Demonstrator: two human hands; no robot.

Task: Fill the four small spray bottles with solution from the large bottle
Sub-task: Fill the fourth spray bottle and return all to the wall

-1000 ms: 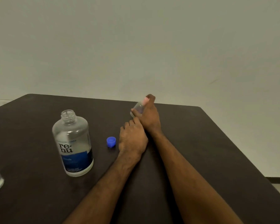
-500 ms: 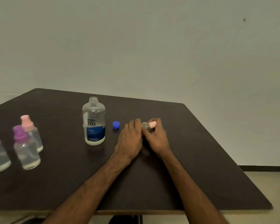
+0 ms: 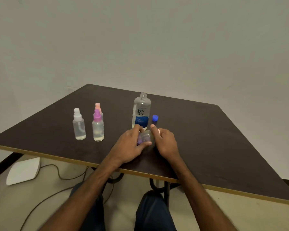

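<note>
Together, our left hand and right hand clasp one small spray bottle with curled fingers, low over the dark table, just before the uncapped large bottle. Its blue cap lies beside it. A white-topped bottle, a purple-topped bottle and a pink-topped bottle stand upright at the left.

Dark table: three spray bottles, uncapped large bottle, blue cap.

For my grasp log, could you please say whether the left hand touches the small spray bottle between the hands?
Touching: the head view shows the left hand curled round the small spray bottle, thumb across it.
</note>
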